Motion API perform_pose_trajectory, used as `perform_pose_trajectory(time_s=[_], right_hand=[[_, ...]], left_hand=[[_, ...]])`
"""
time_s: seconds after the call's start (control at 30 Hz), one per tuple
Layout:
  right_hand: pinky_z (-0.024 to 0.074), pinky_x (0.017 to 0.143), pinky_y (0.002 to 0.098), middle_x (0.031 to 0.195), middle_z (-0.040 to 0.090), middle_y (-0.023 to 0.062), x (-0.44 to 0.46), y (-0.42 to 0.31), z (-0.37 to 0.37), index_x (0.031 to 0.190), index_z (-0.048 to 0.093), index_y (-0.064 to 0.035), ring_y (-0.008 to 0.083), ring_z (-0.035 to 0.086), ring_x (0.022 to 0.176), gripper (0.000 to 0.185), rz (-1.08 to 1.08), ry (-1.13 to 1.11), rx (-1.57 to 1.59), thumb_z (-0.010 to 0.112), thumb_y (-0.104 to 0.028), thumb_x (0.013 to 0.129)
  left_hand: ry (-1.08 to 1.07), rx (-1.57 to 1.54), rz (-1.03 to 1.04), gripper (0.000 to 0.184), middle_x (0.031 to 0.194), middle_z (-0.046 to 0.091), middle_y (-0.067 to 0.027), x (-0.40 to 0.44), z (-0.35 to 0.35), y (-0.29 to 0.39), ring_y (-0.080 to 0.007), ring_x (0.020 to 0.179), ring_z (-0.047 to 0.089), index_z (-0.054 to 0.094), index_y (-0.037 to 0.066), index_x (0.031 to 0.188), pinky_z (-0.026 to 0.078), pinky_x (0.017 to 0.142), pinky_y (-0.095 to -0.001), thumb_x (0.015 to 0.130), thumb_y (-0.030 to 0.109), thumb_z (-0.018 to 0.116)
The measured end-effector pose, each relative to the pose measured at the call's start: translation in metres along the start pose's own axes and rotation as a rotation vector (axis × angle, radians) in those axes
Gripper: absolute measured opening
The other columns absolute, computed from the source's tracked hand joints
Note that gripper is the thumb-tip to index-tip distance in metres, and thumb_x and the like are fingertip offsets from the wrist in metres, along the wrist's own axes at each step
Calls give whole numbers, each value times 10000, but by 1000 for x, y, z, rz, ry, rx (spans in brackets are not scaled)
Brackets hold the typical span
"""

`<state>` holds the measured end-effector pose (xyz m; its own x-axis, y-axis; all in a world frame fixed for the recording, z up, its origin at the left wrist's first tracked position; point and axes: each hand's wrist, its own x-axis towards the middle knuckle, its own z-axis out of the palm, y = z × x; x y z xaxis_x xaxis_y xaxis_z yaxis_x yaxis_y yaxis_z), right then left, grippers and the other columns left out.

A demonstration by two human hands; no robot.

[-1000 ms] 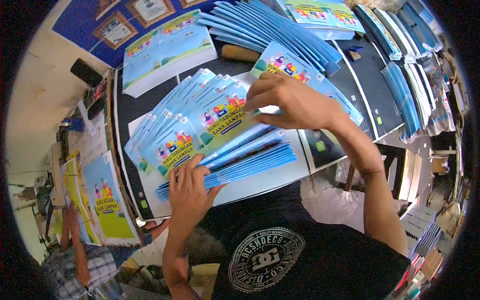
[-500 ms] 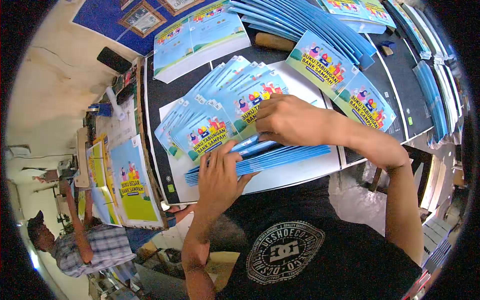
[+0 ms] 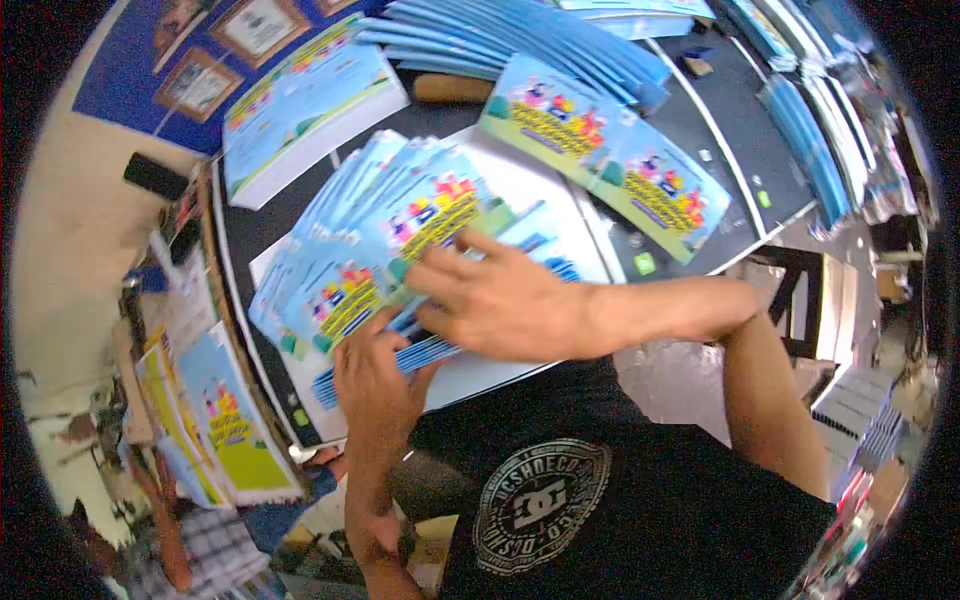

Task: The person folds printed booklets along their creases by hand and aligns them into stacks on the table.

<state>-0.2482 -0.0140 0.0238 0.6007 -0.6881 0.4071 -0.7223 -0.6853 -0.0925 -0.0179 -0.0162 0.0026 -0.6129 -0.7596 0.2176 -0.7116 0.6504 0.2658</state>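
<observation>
Light-blue printed booklet covers (image 3: pixel 345 265) lie fanned on a white sheet (image 3: pixel 290 265) in front of me. A row of folded covers (image 3: pixel 430 352) lies along their near side. My left hand (image 3: pixel 375 375) is closed on the left end of these folded covers, fingers over the top and thumb on the near side. My right hand (image 3: pixel 495 300) is bent over the open cover (image 3: pixel 450 195) and the folded ones, slightly blurred. Its fingers are curled and the thumb is hidden, so what they grip cannot be made out.
A thick stack of printed sheets (image 3: pixel 310 110) stands at the back left. Behind the covers are a pile of folded blue covers (image 3: pixel 530 40), a brown rounded block (image 3: pixel 452 89) and an opened cover (image 3: pixel 610 150). A person in a checked shirt (image 3: pixel 205 550) is at the lower left.
The view has shifted, so the table appears further left and lower. My right hand has moved left along the covers, closer to my left hand, and its fingers have spread slightly.
</observation>
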Motion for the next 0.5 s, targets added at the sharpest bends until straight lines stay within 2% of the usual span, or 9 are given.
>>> perform_pose_trajectory(time_s=[0.13, 0.3, 0.4, 0.5], right_hand=[[451, 862, 384, 1023, 665, 53, 4, -15, 7, 834, 756, -150, 228, 603, 1051, 149, 136, -5, 47, 662, -254, 783], [450, 869, 372, 935, 688, 35, 13, -9, 4, 819, 745, -156, 223, 633, 985, 125, 101, -63, 121, 677, -258, 794], [454, 870, 374, 938, 688, 43, 15, -7, 5, 822, 745, -157, 228, 637, 983, 117, 50, -93, 114, 678, -250, 797], [455, 867, 374, 936, 694, 42, 13, -8, 11, 824, 746, -160, 233, 639, 985, 113, 40, -56, 111, 684, -247, 786]], left_hand=[[18, 6, 47, 490, 1295, 618, -146, 0, 5, -3, -345, 1142, 595, 495, 69, 992, 415, 974, -489, 825, 444, 763], [20, -31, 32, 493, 1294, 618, -143, -2, 3, -5, -349, 1137, 596, 502, 68, 1011, 426, 971, -486, 825, 441, 766], [45, -17, 35, 541, 1287, 621, -144, -4, 5, -8, -355, 1141, 595, 520, 53, 1068, 429, 979, -486, 815, 460, 771], [-15, -90, 4, 624, 1284, 623, -150, -1, -3, -5, -356, 1153, 593, 538, 30, 1187, 429, 993, -478, 811, 469, 772]])
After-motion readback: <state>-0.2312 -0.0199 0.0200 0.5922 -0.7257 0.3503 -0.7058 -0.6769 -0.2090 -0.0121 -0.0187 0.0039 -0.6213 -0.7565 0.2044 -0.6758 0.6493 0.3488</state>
